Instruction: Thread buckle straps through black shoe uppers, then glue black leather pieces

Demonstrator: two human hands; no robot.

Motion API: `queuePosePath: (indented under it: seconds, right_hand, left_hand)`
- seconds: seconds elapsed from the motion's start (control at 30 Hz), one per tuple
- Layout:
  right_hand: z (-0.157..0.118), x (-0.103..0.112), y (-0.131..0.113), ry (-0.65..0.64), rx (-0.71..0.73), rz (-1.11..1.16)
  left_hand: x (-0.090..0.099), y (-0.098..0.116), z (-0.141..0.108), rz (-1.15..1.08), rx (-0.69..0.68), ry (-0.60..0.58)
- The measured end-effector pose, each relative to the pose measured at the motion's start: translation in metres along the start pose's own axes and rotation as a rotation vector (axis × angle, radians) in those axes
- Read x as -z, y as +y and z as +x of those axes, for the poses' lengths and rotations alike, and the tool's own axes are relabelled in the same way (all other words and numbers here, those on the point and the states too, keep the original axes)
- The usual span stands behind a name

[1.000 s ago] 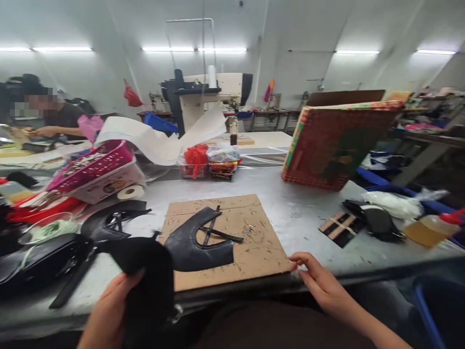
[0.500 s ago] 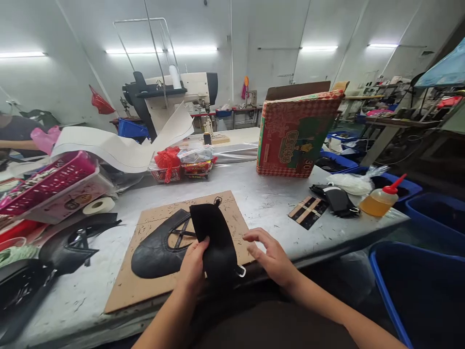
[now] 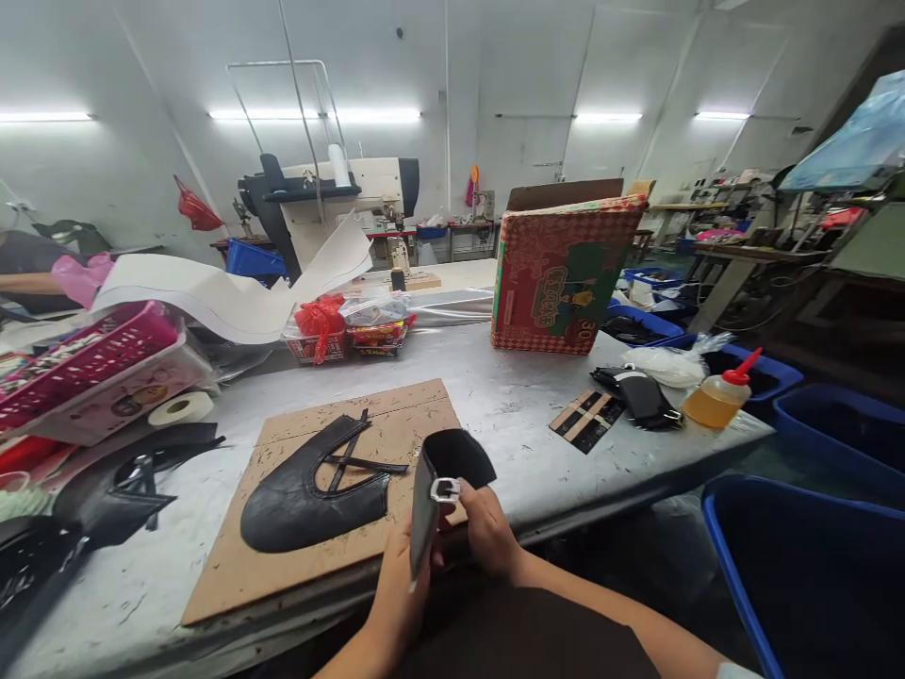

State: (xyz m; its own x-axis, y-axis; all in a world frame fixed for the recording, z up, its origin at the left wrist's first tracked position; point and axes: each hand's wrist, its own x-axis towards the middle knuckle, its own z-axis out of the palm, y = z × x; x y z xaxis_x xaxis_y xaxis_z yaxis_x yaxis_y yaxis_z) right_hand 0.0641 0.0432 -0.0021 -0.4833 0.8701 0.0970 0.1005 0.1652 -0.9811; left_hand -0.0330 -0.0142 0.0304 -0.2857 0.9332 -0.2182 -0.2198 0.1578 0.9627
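Both of my hands hold a curved black leather piece (image 3: pixel 459 455) with a silver buckle (image 3: pixel 445 489) on its side, just off the front edge of the table. My left hand (image 3: pixel 404 566) grips its lower part from the left, with some fingers hidden behind it. My right hand (image 3: pixel 489 528) pinches it beside the buckle, thumb and fingers closed. A black leather shoe upper (image 3: pixel 304 500) with crossed straps lies flat to the left, on a brown cardboard sheet (image 3: pixel 226 556).
A red carton (image 3: pixel 544 283) stands at the back. On the right are a glue bottle (image 3: pixel 717 401), buckled black pieces (image 3: pixel 647 398) and a blue bin (image 3: pixel 742 575). More black leather parts (image 3: pixel 134 490) lie left, near a pink basket (image 3: pixel 91 354). Behind stands a sewing machine (image 3: pixel 374 184).
My right hand has closed in from the right and taken hold of the leather piece. The piece has turned, bringing the buckle toward me, and moved clear of the shoe upper.
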Motion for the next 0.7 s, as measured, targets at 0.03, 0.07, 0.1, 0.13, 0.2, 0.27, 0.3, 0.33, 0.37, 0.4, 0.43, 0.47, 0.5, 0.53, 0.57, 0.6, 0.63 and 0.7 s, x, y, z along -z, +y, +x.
queuePosePath:
  seconds: [0.03, 0.07, 0.1, 0.13, 0.2, 0.27, 0.3, 0.33, 0.37, 0.4, 0.43, 0.47, 0.5, 0.53, 0.57, 0.6, 0.63, 0.7]
  right_hand:
    - [0.001, 0.004, -0.002, 0.077, -0.009, 0.007]
    - [0.003, 0.009, -0.004, 0.149, -0.018, -0.004]
    - [0.005, 0.015, -0.006, 0.212, -0.036, -0.015]
    - [0.006, 0.020, -0.008, 0.267, -0.041, -0.027]
    - [0.007, 0.026, -0.013, 0.360, 0.016, -0.056]
    - [0.006, 0.028, -0.016, 0.389, 0.123, -0.073]
    - [0.005, 0.026, -0.017, 0.362, 0.163, -0.061]
    - [0.004, 0.024, -0.018, 0.323, 0.177, -0.028]
    - [0.003, 0.022, -0.018, 0.278, 0.162, 0.022]
    - [0.002, 0.019, -0.018, 0.248, 0.130, 0.089]
    - [0.002, 0.016, -0.018, 0.242, 0.095, 0.167]
    - [0.002, 0.014, -0.018, 0.263, 0.060, 0.250]
    - [0.003, 0.012, -0.019, 0.304, 0.023, 0.340]
    - [0.004, 0.010, -0.019, 0.341, -0.017, 0.444]
    - [0.005, 0.009, -0.020, 0.357, -0.056, 0.567]
    - [0.007, 0.008, -0.020, 0.342, -0.104, 0.703]
    - [0.009, 0.008, -0.021, 0.293, -0.163, 0.841]
    - [0.013, 0.011, -0.020, 0.150, -0.311, 1.076]
  left_hand:
    - [0.002, -0.001, 0.000, 0.018, -0.026, 0.002]
    - [0.005, -0.002, 0.001, 0.017, -0.051, 0.022]
    - [0.007, -0.003, 0.001, -0.004, -0.068, 0.055]
    - [0.009, -0.003, 0.001, -0.034, -0.082, 0.099]
    - [0.010, -0.002, 0.001, -0.100, -0.073, 0.163]
    - [0.010, 0.000, 0.001, -0.177, 0.024, 0.189]
    - [0.009, 0.001, 0.002, -0.220, 0.092, 0.204]
    - [0.008, 0.002, 0.002, -0.261, 0.162, 0.224]
    - [0.006, 0.004, 0.003, -0.297, 0.225, 0.247]
    - [0.005, 0.005, 0.004, -0.323, 0.275, 0.268]
    - [0.005, 0.007, 0.005, -0.336, 0.312, 0.280]
    - [0.004, 0.008, 0.007, -0.334, 0.341, 0.280]
    - [0.004, 0.010, 0.008, -0.327, 0.364, 0.271]
    - [0.003, 0.011, 0.009, -0.320, 0.383, 0.260]
    - [0.003, 0.012, 0.011, -0.316, 0.403, 0.248]
    - [0.002, 0.013, 0.013, -0.319, 0.422, 0.232]
    - [0.002, 0.014, 0.014, -0.327, 0.438, 0.216]
    - [0.001, 0.016, 0.016, -0.359, 0.474, 0.188]
